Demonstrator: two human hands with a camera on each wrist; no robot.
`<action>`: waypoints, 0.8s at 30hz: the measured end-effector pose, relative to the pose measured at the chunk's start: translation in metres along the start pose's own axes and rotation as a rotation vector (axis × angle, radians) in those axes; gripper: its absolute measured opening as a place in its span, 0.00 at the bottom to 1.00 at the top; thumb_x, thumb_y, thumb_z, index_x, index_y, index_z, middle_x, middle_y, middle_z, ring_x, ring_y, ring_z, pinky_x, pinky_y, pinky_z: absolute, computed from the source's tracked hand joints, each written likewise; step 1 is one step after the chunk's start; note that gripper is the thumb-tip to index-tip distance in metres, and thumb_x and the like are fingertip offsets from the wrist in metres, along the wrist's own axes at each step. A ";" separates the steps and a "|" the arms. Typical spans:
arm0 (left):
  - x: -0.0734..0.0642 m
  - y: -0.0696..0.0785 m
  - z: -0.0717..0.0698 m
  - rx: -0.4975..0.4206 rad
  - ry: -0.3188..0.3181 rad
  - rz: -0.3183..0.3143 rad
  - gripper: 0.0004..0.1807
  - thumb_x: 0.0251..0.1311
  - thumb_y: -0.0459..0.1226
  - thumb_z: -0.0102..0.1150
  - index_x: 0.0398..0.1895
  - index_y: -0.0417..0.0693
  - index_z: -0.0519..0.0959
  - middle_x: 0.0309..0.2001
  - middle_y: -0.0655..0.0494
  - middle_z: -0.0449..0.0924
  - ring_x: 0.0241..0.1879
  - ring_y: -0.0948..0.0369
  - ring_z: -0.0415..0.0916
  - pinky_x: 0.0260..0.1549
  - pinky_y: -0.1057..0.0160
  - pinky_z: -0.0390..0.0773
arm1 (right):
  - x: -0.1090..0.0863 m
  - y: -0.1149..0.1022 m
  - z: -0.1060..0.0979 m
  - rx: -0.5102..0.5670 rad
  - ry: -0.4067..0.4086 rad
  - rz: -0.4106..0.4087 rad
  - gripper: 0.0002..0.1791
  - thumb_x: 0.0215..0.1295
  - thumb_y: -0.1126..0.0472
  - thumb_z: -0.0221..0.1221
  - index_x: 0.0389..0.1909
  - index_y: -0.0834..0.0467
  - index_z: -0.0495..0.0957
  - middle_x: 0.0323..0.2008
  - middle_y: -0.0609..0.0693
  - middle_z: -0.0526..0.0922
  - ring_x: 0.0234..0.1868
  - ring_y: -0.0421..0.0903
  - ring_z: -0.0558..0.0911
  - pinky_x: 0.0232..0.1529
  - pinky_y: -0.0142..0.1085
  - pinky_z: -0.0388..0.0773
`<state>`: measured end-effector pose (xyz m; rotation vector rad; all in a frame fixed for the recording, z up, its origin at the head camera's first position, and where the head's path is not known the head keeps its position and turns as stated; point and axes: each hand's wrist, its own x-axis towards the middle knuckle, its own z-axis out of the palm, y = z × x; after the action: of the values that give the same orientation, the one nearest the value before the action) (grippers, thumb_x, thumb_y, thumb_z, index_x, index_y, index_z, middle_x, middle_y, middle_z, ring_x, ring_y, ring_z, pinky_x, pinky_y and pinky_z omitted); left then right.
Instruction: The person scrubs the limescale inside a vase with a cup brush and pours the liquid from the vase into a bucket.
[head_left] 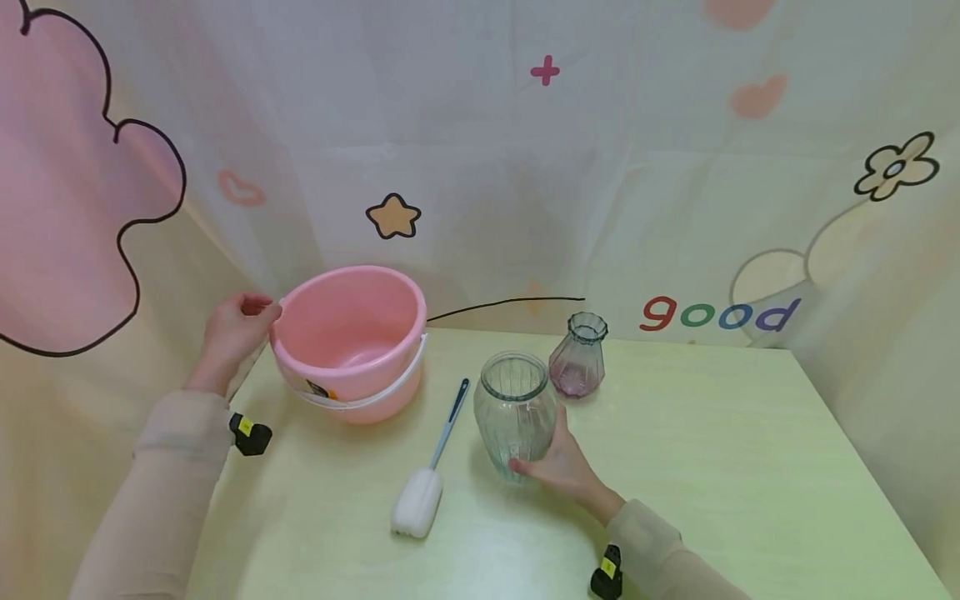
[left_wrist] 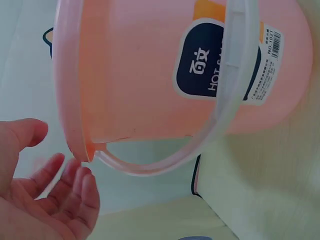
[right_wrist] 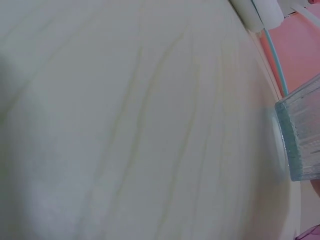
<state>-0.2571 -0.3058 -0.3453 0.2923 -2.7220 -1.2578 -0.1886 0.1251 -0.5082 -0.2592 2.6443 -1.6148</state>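
A pink bucket (head_left: 352,333) with a white handle (head_left: 386,390) stands at the back left of the table. Beside its left rim is my left hand (head_left: 236,333); in the left wrist view its fingers (left_wrist: 75,192) are loosely bent near the rim, with the thumb apart from it. My right hand (head_left: 562,462) grips a clear, greenish ribbed glass vase (head_left: 513,417) low on its right side, thumb across the front. The vase's thick base (right_wrist: 291,145) shows at the right edge of the right wrist view. Whether that base touches the table I cannot tell.
A bottle brush (head_left: 418,500) with a white head and blue-grey handle lies between bucket and vase. Behind the held vase stands a smaller glass vase (head_left: 577,358) with a purple base. A printed curtain (head_left: 480,167) hangs behind the pale table (head_left: 712,467).
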 end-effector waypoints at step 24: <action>0.020 -0.005 0.004 -0.010 -0.159 -0.127 0.26 0.61 0.40 0.49 0.57 0.30 0.62 0.50 0.38 0.67 0.32 0.59 0.74 0.30 0.68 0.78 | 0.062 -0.041 -0.022 -0.095 0.133 -0.438 0.63 0.33 0.58 0.75 0.68 0.52 0.44 0.62 0.60 0.61 0.60 0.59 0.66 0.55 0.59 0.64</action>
<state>-0.2769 -0.3100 -0.3509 0.3855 -2.8696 -1.3835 -0.2466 0.1166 -0.4576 -0.8133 2.9213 -1.6595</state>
